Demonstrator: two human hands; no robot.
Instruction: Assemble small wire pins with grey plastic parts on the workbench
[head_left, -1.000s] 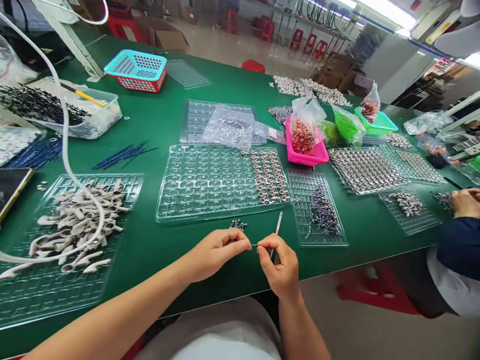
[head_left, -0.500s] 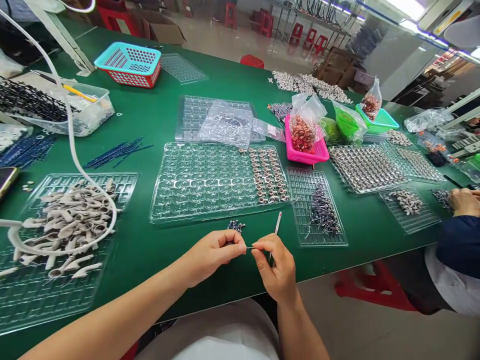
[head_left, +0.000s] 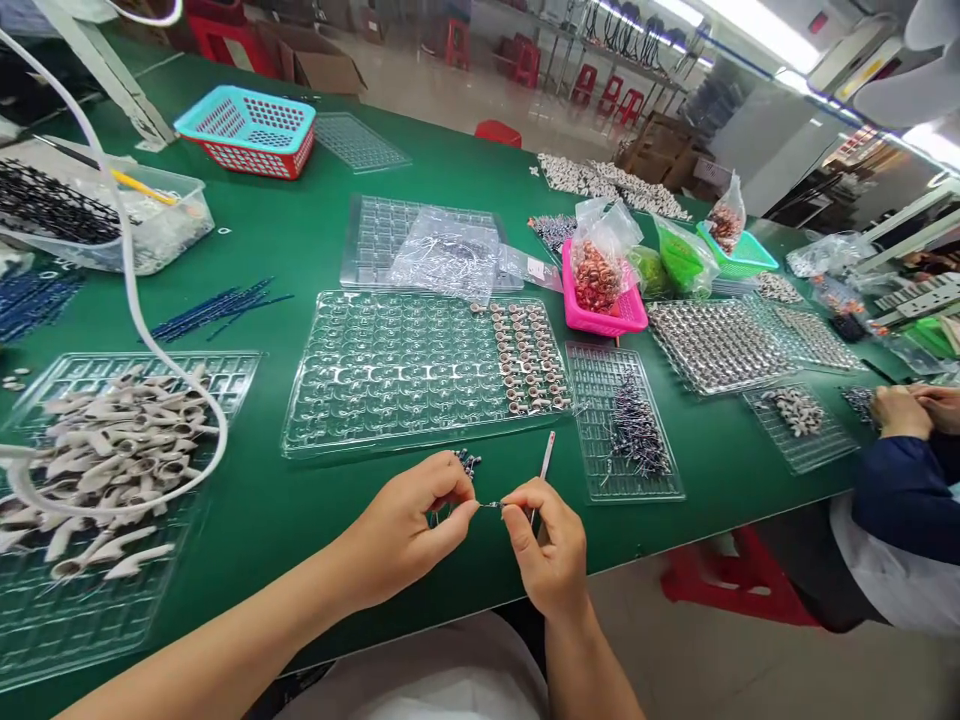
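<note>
Between my hands, just above the table's near edge, is a small dark part with thin wires. My left hand pinches its wire end between thumb and forefinger. My right hand pinches the other end, fingertips closed. A slim white stick shows behind my right fingers; whether they hold it or it lies on the table I cannot tell. Just beyond my left hand lies a small pile of dark wired parts. The clear tray ahead has small beige-and-copper pieces in its right columns.
Left is a tray heaped with pale curved shells, under a white hose. Blue strips lie behind it. To the right are a tray of wired parts, a pink basket and a co-worker's hands.
My hands have drawn slightly apart, so more of the small wired part shows between them. The view has shifted a little. The co-worker's second hand now shows.
</note>
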